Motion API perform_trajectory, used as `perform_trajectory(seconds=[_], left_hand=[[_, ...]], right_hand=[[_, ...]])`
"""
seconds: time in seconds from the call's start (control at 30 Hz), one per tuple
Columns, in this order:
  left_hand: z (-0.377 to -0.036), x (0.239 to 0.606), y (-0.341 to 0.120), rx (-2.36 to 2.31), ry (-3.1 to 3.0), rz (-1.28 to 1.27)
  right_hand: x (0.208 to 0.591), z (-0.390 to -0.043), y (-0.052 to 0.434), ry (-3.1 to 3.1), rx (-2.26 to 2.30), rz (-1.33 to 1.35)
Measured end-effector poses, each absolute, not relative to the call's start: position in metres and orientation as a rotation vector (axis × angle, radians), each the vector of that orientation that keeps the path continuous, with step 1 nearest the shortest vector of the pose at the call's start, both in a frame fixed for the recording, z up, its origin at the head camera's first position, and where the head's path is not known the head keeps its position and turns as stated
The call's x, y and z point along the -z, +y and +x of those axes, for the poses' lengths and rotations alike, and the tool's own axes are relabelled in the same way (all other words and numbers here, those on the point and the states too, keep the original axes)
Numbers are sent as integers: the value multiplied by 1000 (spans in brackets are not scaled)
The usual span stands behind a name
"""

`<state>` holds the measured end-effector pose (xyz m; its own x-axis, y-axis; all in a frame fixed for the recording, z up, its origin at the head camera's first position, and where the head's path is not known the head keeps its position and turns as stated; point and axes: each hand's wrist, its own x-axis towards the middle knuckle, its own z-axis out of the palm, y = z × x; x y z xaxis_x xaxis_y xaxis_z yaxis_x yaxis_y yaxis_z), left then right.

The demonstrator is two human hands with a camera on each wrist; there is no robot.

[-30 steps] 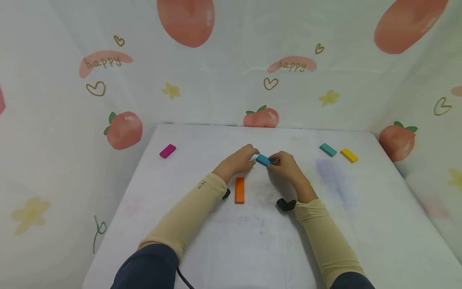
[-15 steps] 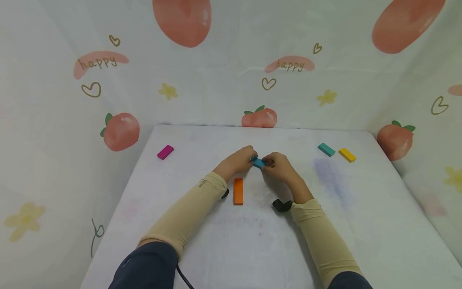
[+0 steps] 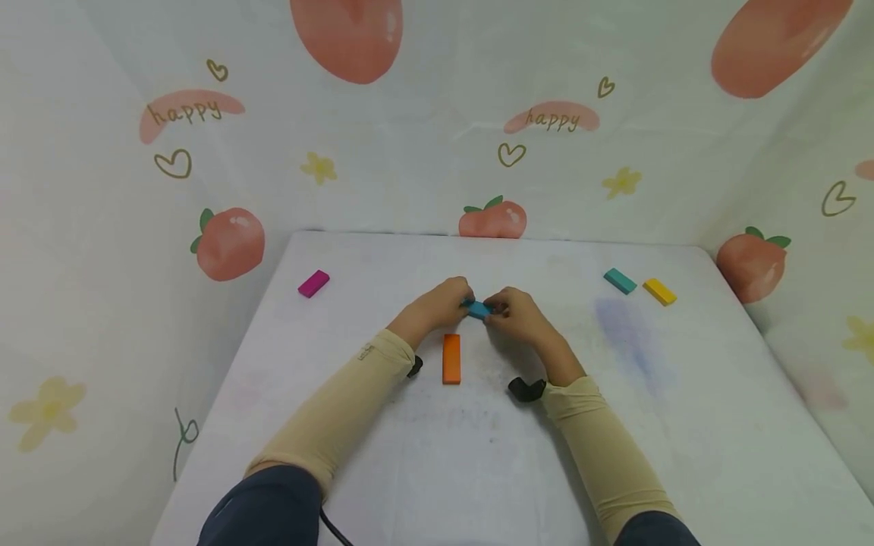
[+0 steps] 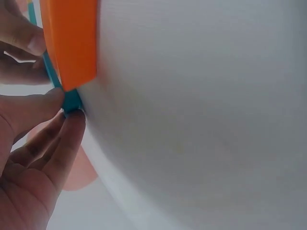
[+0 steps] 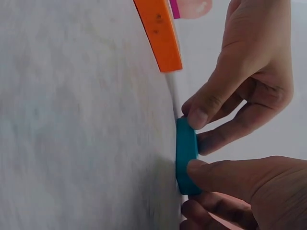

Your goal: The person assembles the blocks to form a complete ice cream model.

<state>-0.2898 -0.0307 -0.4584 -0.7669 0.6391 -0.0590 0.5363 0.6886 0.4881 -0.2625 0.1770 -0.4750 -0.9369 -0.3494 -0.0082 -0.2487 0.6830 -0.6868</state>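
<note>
So I've got the blue block (image 3: 479, 309) pinched between my left hand (image 3: 440, 305) and right hand (image 3: 517, 313), one at each end, fingertips curled onto it, mid-bench and just beyond the orange block (image 3: 451, 359). Block count: five total, one each of blue, orange, magenta (image 3: 313, 283) off to the far left, teal (image 3: 620, 281) and yellow (image 3: 659, 291) side by side at the far right. The bench (image 3: 478, 455) is white with faint smudges, and there's a peach-print curtain (image 3: 410, 136) hanging all around it.
</note>
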Motion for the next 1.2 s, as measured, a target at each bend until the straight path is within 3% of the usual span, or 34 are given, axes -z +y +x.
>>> perform_trajectory(seconds=[1.2], left_hand=[[-243,455,-76,-688,2719,788]], right_hand=[[478,-246,140,2663,1031,-750]])
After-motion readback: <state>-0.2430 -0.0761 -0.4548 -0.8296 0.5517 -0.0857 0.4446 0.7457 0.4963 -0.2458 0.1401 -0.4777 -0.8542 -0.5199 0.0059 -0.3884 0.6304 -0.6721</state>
